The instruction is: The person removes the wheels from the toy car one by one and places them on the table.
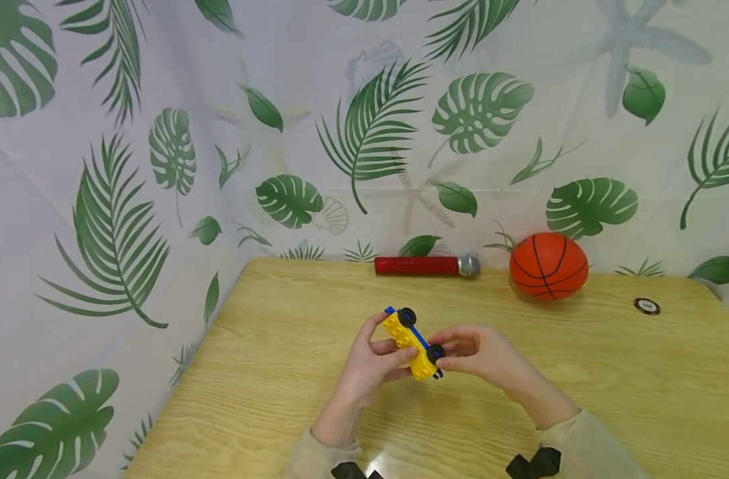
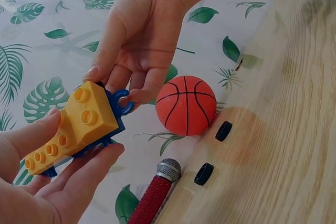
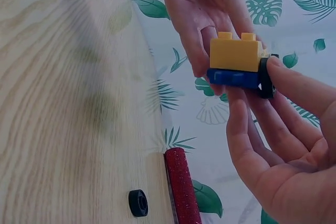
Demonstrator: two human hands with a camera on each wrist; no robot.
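Note:
A small toy car [image 1: 421, 362] with a yellow studded brick body, blue chassis and black wheels is held up above the table. My left hand [image 1: 373, 359] grips its body, thumb across the yellow bricks and fingers along the other side. Against the near end, my right hand [image 1: 484, 352] pinches a black wheel [image 3: 267, 77] between thumb and fingers at the chassis side. A blue hook [image 2: 123, 102] sticks out from the chassis end in the left wrist view. The head view shows two wheels along the car's right side.
Two loose black wheels [image 2: 223, 131] lie on the wooden table [image 1: 269, 346] in the left wrist view. Along the back are a red microphone [image 1: 416, 266], an orange basketball [image 1: 548, 266] and a round chip [image 1: 647, 306]. A leaf-printed cloth [image 1: 221, 166] hangs behind.

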